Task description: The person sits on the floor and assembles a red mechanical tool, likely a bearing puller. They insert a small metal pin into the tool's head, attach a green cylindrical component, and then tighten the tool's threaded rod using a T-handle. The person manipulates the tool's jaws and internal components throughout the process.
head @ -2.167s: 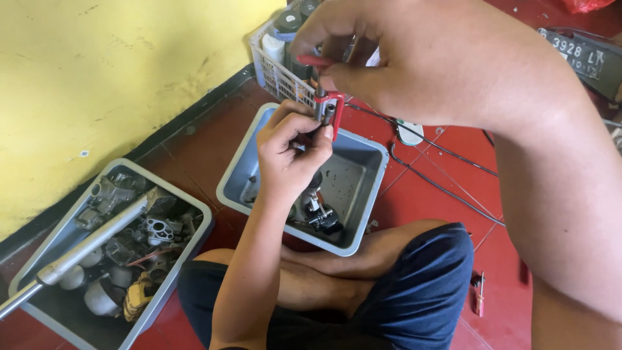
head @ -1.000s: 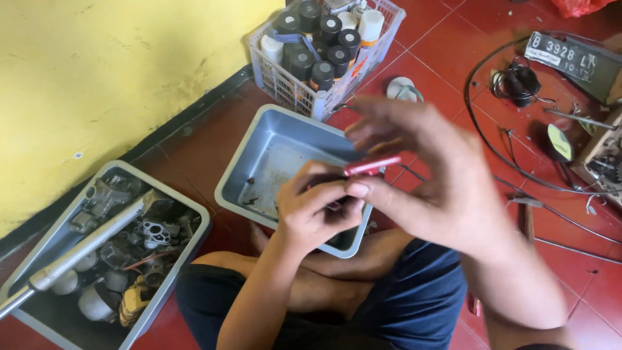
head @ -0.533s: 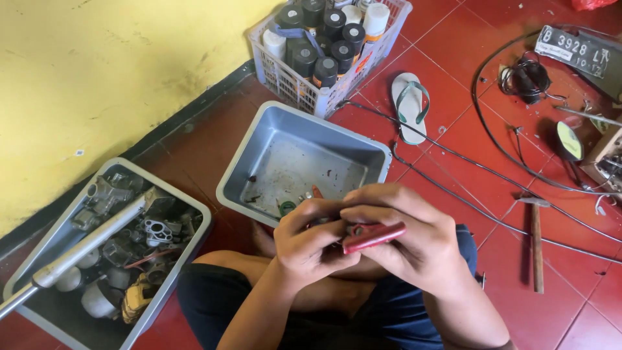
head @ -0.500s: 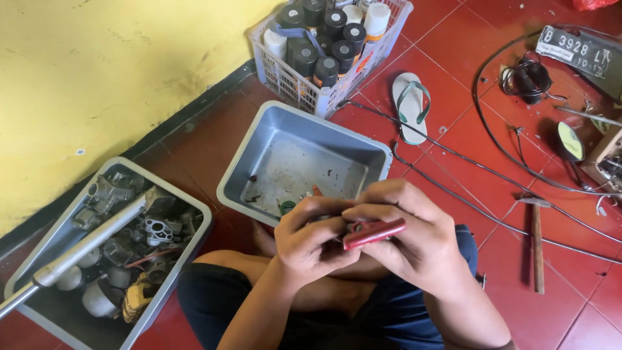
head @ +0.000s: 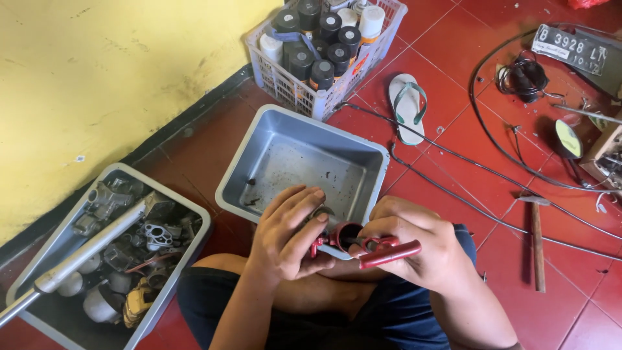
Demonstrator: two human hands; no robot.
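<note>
I sit on the floor with both hands over my lap. My right hand (head: 414,249) grips red-handled pliers (head: 382,249) whose handles point right. My left hand (head: 285,233) pinches a small round metal part (head: 324,214) at the pliers' jaws; how the jaws meet it is hidden by my fingers. Just beyond my hands lies a grey metal tray (head: 304,165), nearly empty apart from a few small bits.
A second grey tray (head: 103,240) at left holds engine parts and a metal tube. A white basket of spray cans (head: 324,45) stands by the yellow wall. A sandal (head: 408,107), cables (head: 492,155), a hammer (head: 536,236) and a licence plate lie on the red tiles at right.
My hands have come down from in front of the camera to my lap, keeping the pliers and the small part. The grey tray is now uncovered.
</note>
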